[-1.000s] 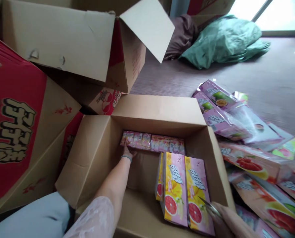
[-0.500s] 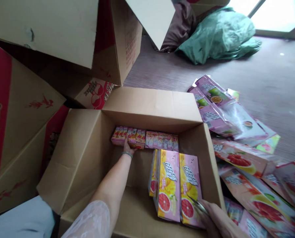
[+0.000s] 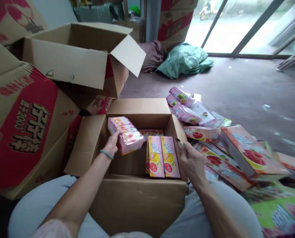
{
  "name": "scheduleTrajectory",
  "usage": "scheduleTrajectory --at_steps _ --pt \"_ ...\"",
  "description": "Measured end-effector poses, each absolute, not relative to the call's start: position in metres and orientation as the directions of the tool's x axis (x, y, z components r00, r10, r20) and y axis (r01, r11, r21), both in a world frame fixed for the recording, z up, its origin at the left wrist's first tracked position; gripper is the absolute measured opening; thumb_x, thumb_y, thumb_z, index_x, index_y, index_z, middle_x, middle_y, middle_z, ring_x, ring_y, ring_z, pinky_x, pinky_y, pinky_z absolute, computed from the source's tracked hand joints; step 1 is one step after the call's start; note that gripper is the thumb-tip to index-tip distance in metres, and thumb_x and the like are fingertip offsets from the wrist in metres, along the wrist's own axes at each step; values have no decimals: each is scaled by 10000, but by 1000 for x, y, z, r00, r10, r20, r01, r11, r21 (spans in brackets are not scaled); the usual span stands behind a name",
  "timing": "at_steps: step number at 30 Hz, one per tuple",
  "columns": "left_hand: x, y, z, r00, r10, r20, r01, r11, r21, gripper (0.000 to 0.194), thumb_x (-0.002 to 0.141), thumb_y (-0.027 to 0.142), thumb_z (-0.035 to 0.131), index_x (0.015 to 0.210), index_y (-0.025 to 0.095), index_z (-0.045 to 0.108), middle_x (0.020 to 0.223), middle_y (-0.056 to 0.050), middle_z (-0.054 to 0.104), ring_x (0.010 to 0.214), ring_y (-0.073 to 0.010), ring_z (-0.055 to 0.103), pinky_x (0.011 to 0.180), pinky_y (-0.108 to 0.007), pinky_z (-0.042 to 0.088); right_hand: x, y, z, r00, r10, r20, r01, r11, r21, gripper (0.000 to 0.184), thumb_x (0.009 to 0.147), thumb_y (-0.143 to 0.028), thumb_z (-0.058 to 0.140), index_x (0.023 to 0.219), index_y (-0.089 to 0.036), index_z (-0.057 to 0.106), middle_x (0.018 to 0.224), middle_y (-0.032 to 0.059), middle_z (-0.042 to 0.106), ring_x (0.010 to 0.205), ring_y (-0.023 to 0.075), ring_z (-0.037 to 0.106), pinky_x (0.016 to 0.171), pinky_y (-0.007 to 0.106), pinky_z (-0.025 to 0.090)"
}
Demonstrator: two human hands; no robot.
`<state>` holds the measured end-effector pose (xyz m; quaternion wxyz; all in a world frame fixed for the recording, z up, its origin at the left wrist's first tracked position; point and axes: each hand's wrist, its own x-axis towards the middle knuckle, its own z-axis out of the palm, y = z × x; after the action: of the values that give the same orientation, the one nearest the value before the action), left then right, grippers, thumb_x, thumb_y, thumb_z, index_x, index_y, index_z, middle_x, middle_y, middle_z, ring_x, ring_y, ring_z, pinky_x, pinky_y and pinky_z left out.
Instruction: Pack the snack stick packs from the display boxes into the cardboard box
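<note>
My left hand (image 3: 112, 142), a green bead bracelet at its wrist, grips a pink box of small packets (image 3: 130, 137). The box is tilted, raised over the left part of the open cardboard carton (image 3: 137, 201) between my legs. Inside that carton, yellow-and-pink grapefruit boxes (image 3: 156, 158) stand at the right, and a row of packets (image 3: 151, 133) lies along the back wall. My right hand (image 3: 190, 158) is closed by the carton's right wall. It holds what look like scissors (image 3: 178, 140), mostly hidden by the fingers; only a metal tip shows.
Flattened and loose printed boxes (image 3: 254, 150) are heaped on the floor to the right. A large red-and-brown carton (image 3: 28, 125) stands at the left, an open carton (image 3: 68, 62) behind it. Green bags (image 3: 184, 61) lie near the glass door (image 3: 236, 33).
My left hand has lifted the pink packet box from the carton's back left and tilted it. My right hand has moved back to the carton's right edge. The view has risen and widened.
</note>
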<state>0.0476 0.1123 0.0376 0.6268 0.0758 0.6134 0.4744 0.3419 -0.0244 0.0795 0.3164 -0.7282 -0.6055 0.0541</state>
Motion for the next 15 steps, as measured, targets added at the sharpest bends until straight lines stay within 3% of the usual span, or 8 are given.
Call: scheduleTrajectory --at_steps 1,3,4,6,8,10,12,15 --pt "40 95 60 -197 761 -618 -350 534 769 517 556 156 799 1045 131 633 942 -91 711 817 -239 676 718 -322 547 344 -28 80 305 904 299 826 -95 -555 337 959 -399 409 771 -196 602 650 22 621 586 139 552 577 244 355" --pt "28 57 98 -109 916 -385 126 397 909 618 538 238 837 1110 177 613 1009 -61 710 865 -241 669 733 -317 532 346 -38 83 386 883 267 765 -145 -628 347 946 -428 415 751 -197 586 628 12 594 564 135 522 565 246 341" --pt "24 37 113 -19 964 -265 374 253 892 664 543 297 840 1152 205 593 1041 -43 703 888 -239 662 739 -315 523 345 -45 86 418 874 247 726 -158 -669 347 941 -441 419 757 -197 583 625 6 586 554 132 511 557 244 337" --pt "25 -4 130 145 983 -115 690 -16 724 748 539 373 832 1218 231 552 1084 -37 683 932 -250 645 765 -323 503 339 -59 95 450 864 225 662 -153 -734 349 938 -464 423 777 -198 583 634 -1 582 547 127 501 551 239 341" --pt "33 -39 132 251 966 -59 820 -180 543 774 534 417 821 1222 203 535 1084 -77 664 962 -280 627 804 -351 482 325 -75 108 398 883 248 659 -87 -747 361 944 -480 420 785 -199 582 634 -4 578 549 124 499 554 233 346" --pt "39 -64 127 334 942 -29 859 -292 422 703 589 516 779 1158 170 552 1044 -118 651 977 -304 609 846 -384 457 305 -89 121 211 934 289 727 48 -685 362 955 -465 410 776 -199 576 651 5 590 578 127 513 572 232 347" --pt "37 -79 120 370 929 10 866 -349 357 668 653 653 698 1088 163 566 1012 -132 641 981 -317 589 865 -414 439 282 -99 132 -59 964 259 807 199 -556 325 965 -399 402 782 -196 578 710 27 628 623 135 540 590 241 332" --pt "14 -88 114 325 945 43 890 -321 325 746 597 702 725 1082 163 552 1049 -137 622 1004 -336 560 869 -445 436 247 -102 143 -327 944 48 896 326 -301 210 940 -234 415 866 -192 607 849 50 682 698 152 591 593 264 284"
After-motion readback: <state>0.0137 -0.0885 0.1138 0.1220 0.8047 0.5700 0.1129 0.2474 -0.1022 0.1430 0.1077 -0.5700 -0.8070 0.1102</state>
